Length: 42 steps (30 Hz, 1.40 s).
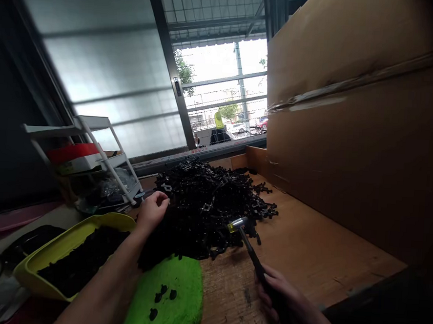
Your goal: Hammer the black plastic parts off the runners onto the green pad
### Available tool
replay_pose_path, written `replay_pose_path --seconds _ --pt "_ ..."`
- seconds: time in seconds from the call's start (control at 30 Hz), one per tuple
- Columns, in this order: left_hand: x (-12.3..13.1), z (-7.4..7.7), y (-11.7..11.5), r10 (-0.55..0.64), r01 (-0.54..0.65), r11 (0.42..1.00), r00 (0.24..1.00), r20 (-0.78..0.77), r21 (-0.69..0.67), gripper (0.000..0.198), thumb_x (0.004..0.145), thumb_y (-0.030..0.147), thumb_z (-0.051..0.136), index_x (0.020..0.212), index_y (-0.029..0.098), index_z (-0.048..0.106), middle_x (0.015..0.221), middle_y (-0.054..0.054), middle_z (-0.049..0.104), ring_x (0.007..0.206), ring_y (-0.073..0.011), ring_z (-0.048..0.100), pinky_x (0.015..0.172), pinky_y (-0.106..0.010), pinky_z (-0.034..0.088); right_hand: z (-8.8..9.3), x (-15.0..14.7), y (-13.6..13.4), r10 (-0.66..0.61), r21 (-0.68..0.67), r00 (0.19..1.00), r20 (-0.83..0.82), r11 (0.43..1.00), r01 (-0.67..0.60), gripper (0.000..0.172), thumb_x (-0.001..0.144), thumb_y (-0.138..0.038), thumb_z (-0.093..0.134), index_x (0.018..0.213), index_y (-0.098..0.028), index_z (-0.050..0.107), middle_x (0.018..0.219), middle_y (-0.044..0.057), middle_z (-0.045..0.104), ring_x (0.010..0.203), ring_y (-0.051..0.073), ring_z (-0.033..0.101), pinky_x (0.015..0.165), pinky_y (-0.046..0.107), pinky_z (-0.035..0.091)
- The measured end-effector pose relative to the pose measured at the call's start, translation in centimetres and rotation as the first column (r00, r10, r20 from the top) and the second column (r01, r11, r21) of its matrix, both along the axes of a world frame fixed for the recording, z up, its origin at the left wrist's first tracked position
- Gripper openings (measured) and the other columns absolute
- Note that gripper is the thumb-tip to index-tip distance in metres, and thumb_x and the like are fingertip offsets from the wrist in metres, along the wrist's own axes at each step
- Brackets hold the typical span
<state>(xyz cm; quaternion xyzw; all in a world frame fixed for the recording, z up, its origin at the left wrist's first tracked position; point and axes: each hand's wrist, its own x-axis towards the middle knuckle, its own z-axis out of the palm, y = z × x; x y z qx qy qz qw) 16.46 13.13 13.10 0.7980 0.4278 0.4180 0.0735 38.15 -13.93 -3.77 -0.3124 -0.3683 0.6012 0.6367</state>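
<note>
My right hand (276, 295) is wrapped round the black handle of a small hammer (250, 247). The hammer has a silver head with a yellow face, held near the right front of a heap of small black plastic parts (214, 201). At the heap's left edge is my left hand (155, 208), its fingers curled and thumb and forefinger pinched together. What lies between those fingertips is too small to make out. On a bright green pad (179, 287) in front of me lie several small black pieces (160, 293).
To the left, a yellow tub (30, 268) holds more black parts. A white shelf rack (109, 150) stands behind it. A large cardboard box (342, 140) rises along the right of the wooden table (307, 231). A barred window (221, 84) is at the back.
</note>
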Motion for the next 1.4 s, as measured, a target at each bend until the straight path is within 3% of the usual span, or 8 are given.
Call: replay_pose_path --seconds 0.1,0.17,0.37,0.6,0.9,1.17,1.27,1.4 --pt "-3.6 -2.0 -2.0 -0.083 0.145 0.971 0.949 0.305 -0.189 0.026 0.074 0.045 0.052 0.075 0.019 0.050 0.067 0.002 0.053 0.061 -0.0136 0.053 0.056 -0.025 0.047 -0.1 0.0 -0.1 -0.001 -0.025 1.000 0.008 1.000 0.001 0.029 0.085 -0.046 0.050 0.090 -0.018 0.048 0.059 -0.003 0.044 0.037 0.006 0.036 0.031 0.015 0.030" --pt "-6.3 -3.3 -3.5 -0.080 0.150 0.973 0.934 0.349 -0.177 0.028 0.074 0.046 0.052 0.080 0.019 0.050 0.076 0.001 0.053 0.067 -0.0137 0.054 0.056 -0.025 0.049 -0.1 0.0 -0.1 -0.013 -0.049 1.000 0.010 0.999 0.014 0.031 0.083 -0.048 0.054 0.089 -0.018 0.048 0.059 -0.003 0.044 0.037 0.006 0.037 0.032 0.016 0.031" --pt "-13.7 -8.5 -7.9 0.030 -0.014 0.989 0.993 -0.110 0.144 0.015 0.083 0.032 0.047 0.088 0.020 0.056 0.089 -0.005 0.058 0.085 -0.0190 0.056 0.076 -0.031 0.046 0.3 -0.1 -0.4 -0.011 -0.077 1.000 0.022 0.997 0.013 0.029 0.083 -0.045 0.055 0.088 -0.018 0.050 0.059 -0.002 0.044 0.040 0.008 0.038 0.034 0.018 0.032" --pt "-15.2 -14.3 -13.1 -0.107 0.096 0.992 0.986 -0.130 -0.085 0.022 0.086 0.028 0.045 0.105 0.021 0.055 0.103 -0.006 0.061 0.096 -0.0187 0.057 0.082 -0.030 0.044 0.7 -0.4 -0.9 -0.001 -0.091 1.000 0.016 0.996 0.003 0.021 0.086 -0.039 0.052 0.091 -0.018 0.051 0.062 -0.001 0.042 0.042 0.008 0.038 0.037 0.019 0.033" --pt "-14.1 -13.5 -14.5 0.016 -0.033 0.997 0.969 -0.245 -0.065 0.017 0.084 0.031 0.047 0.085 0.021 0.060 0.089 -0.005 0.063 0.085 -0.0205 0.056 0.078 -0.033 0.040 1.1 -0.8 -0.8 -0.010 -0.083 0.999 0.031 0.996 0.012 0.016 0.090 -0.032 0.045 0.091 -0.017 0.052 0.063 0.000 0.042 0.045 0.009 0.040 0.039 0.020 0.034" --pt "-13.3 -11.3 -13.8 0.014 -0.087 0.959 0.965 -0.261 -0.270 0.011 0.074 0.024 0.055 0.084 0.019 0.056 0.077 -0.003 0.060 0.076 -0.0204 0.054 0.068 -0.031 0.038 0.9 -0.7 -1.0 -0.012 -0.070 0.999 0.033 0.997 0.014 0.017 0.091 -0.031 0.043 0.092 -0.017 0.052 0.064 0.000 0.042 0.045 0.009 0.040 0.039 0.020 0.034" --pt "-13.6 -10.9 -13.2 -0.009 -0.032 0.896 0.996 -0.089 -0.444 0.020 0.069 0.024 0.061 0.087 0.018 0.058 0.070 0.000 0.057 0.066 -0.0170 0.052 0.062 -0.028 0.038 0.9 -0.7 -1.1 -0.014 -0.064 0.999 0.040 0.998 0.017 0.017 0.091 -0.031 0.042 0.092 -0.017 0.052 0.064 0.000 0.043 0.045 0.009 0.040 0.039 0.020 0.034" --pt "-13.9 -11.0 -13.1 0.020 0.242 0.689 0.936 0.351 -0.683 0.019 0.067 0.028 0.066 0.079 0.014 0.059 0.069 0.000 0.057 0.060 -0.0112 0.050 0.055 -0.022 0.038 1.0 -0.8 -1.1 -0.011 -0.054 0.999 0.042 0.998 0.014 0.017 0.091 -0.030 0.041 0.091 -0.016 0.052 0.063 0.000 0.043 0.045 0.009 0.040 0.039 0.020 0.035"
